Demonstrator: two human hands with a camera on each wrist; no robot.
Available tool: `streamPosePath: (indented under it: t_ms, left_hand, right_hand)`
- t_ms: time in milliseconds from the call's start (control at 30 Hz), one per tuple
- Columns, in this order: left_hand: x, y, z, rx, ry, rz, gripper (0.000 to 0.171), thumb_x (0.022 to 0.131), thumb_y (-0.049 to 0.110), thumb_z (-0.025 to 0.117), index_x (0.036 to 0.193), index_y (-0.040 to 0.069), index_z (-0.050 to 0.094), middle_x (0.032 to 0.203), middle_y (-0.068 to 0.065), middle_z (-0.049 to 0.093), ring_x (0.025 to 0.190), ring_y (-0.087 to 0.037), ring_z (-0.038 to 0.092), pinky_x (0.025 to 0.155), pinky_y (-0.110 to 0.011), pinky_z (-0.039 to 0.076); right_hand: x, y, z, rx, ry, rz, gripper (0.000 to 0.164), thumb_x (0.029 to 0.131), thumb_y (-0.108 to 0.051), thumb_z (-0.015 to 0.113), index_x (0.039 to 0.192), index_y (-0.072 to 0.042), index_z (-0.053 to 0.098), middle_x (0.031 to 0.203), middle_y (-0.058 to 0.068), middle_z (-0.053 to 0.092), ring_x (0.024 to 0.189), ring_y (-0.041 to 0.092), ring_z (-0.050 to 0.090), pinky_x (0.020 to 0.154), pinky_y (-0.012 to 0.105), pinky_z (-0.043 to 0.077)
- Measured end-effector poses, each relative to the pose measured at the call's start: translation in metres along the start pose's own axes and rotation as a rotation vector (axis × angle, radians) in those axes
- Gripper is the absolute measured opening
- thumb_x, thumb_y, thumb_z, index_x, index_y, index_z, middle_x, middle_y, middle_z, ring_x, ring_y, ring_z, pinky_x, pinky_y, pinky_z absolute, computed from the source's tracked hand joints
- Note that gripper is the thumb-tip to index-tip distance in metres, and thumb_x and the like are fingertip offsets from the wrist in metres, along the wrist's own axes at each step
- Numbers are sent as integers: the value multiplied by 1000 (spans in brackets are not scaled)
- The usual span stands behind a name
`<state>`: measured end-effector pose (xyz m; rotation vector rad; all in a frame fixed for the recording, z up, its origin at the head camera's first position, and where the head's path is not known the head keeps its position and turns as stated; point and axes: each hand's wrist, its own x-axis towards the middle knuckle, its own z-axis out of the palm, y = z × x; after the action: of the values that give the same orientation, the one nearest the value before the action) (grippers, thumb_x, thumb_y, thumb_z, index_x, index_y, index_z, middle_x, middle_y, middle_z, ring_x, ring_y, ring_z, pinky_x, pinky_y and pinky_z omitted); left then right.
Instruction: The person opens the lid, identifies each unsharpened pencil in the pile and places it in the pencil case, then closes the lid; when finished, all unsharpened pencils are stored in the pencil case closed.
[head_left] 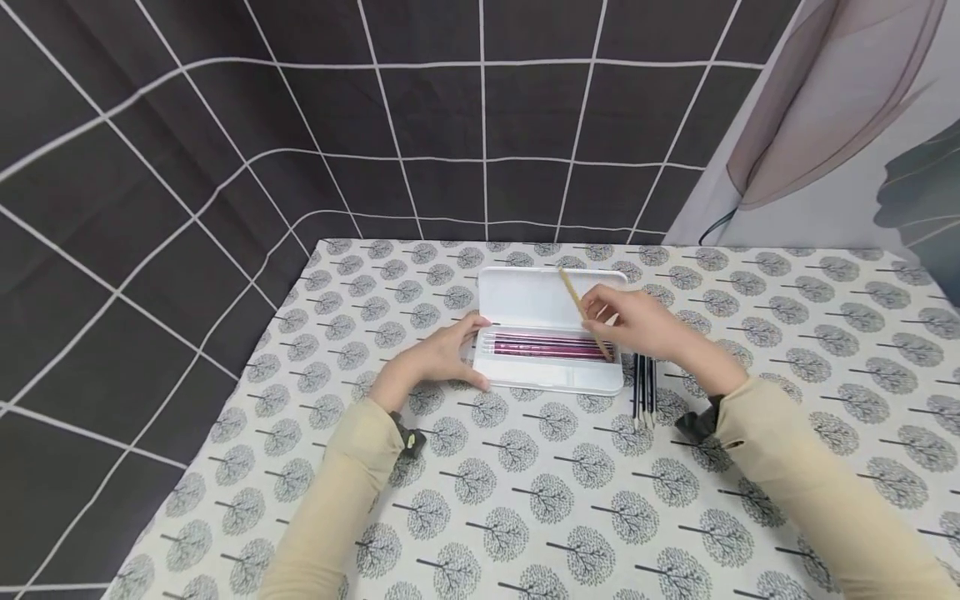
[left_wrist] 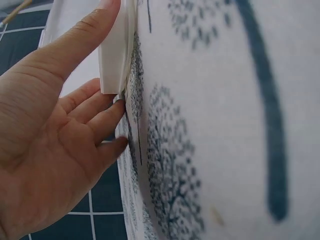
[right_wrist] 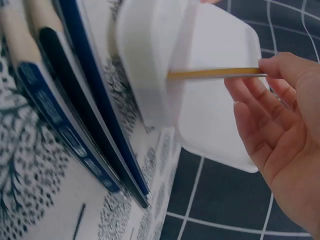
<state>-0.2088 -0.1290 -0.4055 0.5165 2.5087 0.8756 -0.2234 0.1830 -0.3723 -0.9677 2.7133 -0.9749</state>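
An open white pencil case [head_left: 525, 379] lies on the table with its lid [head_left: 517, 296] tipped back. Several dark red and striped pencils [head_left: 540, 346] lie lengthwise inside. My left hand [head_left: 448, 348] grips the case's left end, the thumb at the near corner and the fingers at the far side, as the left wrist view [left_wrist: 65, 120] also shows. Between thumb and fingertips my right hand [head_left: 626, 318] pinches a slim yellow pencil [head_left: 572, 292], slanted over the right part of the case. Its lower end is at the case's right end, over the pencils there.
Just right of the case, several dark blue and black pencils [head_left: 643, 387] lie side by side, tips toward me. A white cloth with grey tree prints [head_left: 517, 500] covers the table. Behind it hangs a dark curtain with white grid lines [head_left: 442, 117], and a patterned drape [head_left: 817, 125] hangs at right.
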Motion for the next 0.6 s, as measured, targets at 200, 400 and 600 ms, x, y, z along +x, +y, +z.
streamPosePath:
  t_ms: [200, 400, 600]
  left_hand:
    - [-1, 4, -2, 83, 1, 21, 110, 60, 39, 86, 142, 14, 18, 150, -9, 31, 138, -29, 27, 115, -44, 18]
    - [-2, 8, -4, 31, -8, 23, 130, 57, 33, 88, 145, 14, -7, 151, -12, 29, 139, -31, 23, 116, -42, 14]
    - [1, 14, -14, -1, 6, 11, 134, 55, 29, 89, 141, 12, -12, 152, -22, 18, 137, -36, 25, 116, -41, 17]
  right_hand:
    - [4, 0, 15, -87, -64, -53, 11, 84, -13, 68, 94, -12, 64, 86, 1, 70, 76, 13, 65, 67, 28, 57]
    - [8, 1, 28, -90, -132, -82, 10, 83, -13, 69, 92, -11, 68, 82, -4, 68, 75, 8, 62, 73, 27, 54]
    - [7, 2, 33, -64, -201, -37, 9, 84, -11, 67, 93, -11, 68, 83, -6, 67, 76, 7, 60, 75, 26, 53]
